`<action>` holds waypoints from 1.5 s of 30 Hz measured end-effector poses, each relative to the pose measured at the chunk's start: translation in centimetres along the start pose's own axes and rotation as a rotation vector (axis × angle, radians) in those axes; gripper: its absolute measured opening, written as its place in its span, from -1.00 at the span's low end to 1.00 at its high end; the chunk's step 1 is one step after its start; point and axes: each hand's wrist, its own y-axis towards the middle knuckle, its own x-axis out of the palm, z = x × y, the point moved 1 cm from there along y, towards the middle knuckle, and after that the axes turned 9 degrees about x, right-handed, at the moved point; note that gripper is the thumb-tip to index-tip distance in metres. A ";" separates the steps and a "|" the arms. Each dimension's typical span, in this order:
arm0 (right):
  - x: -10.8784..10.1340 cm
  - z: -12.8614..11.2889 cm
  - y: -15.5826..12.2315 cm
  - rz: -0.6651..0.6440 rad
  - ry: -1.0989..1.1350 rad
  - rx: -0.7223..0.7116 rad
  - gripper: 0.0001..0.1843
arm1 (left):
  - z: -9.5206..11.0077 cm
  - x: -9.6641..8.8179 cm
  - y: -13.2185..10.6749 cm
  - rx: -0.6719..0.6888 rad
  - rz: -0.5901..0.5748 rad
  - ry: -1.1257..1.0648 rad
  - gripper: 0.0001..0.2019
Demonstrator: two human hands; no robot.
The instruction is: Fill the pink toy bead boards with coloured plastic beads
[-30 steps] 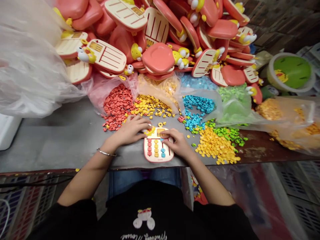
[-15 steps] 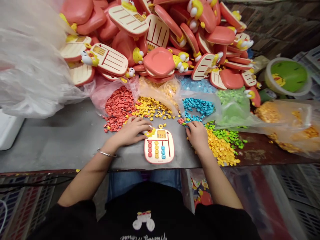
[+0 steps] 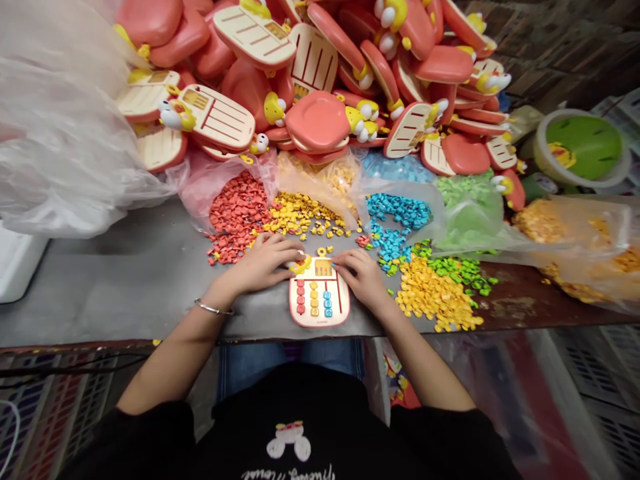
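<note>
A small cream and pink toy calculator (image 3: pixel 319 300) lies at the table's near edge, with columns of red, yellow and blue buttons set in it. My left hand (image 3: pixel 264 261) rests on its top left corner, fingers curled over the yellow duck ornament. My right hand (image 3: pixel 364 274) is at its top right corner with fingertips pinched together at the top of the blue column; a small piece may be in them, but it is too small to make out. Loose heaps of buttons lie behind: red (image 3: pixel 235 213), yellow (image 3: pixel 300 217), blue (image 3: pixel 395 220), green (image 3: pixel 460 270), orange-yellow (image 3: pixel 435 297).
A big pile of pink calculator shells (image 3: pixel 320 73) fills the back of the grey table (image 3: pixel 125 273). Clear plastic bags (image 3: pixel 55 127) sit at left, a bag of orange pieces (image 3: pixel 575 247) at right, and a green-lidded tub (image 3: pixel 583 143) at far right. Crates stand under the table.
My right hand went out to the blue button heap half a second ago and has come back to the calculator's top right. My left hand stayed on the calculator.
</note>
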 end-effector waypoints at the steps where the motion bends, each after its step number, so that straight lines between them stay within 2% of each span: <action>1: 0.2 0.1 0.1 0.014 -0.029 0.001 -0.83 | 0.0 0.0 0.0 0.001 0.000 0.001 -0.73; 4: 0.3 0.7 0.2 0.023 -0.082 -0.008 -0.83 | 0.0 0.0 0.0 0.005 0.002 0.012 -0.74; 10: -0.2 0.4 -0.2 -0.024 -0.084 -0.118 -0.81 | 0.1 0.0 0.0 -0.002 0.013 0.017 -0.74; 16: -0.7 0.0 -1.2 -0.137 0.080 -0.118 -0.86 | 0.0 0.0 0.0 -0.003 0.005 0.027 -0.74; 23: 0.5 -0.1 -1.3 -0.099 0.153 -0.082 -0.90 | -0.1 0.1 -0.1 -0.001 0.019 0.013 -0.75; 28: 1.0 -0.7 -1.9 -0.003 0.103 -0.094 -0.91 | -0.3 0.2 -0.1 0.002 0.025 0.008 -0.75; 32: 1.5 -1.1 -2.6 0.065 0.064 -0.085 -0.86 | -0.2 0.2 0.0 0.005 0.019 0.024 -0.75; 38: 2.4 -0.7 -2.7 -0.009 0.145 -0.139 -0.73 | -0.1 0.1 0.0 -0.003 0.013 0.028 -0.77; 42: 2.2 -0.8 -2.5 -0.009 0.197 -0.078 -0.65 | -0.2 0.2 -0.1 0.000 0.019 0.025 -0.76; 45: 1.7 -1.0 -2.4 -0.074 0.231 -0.007 -0.53 | -0.3 0.2 -0.1 -0.001 0.025 0.023 -0.76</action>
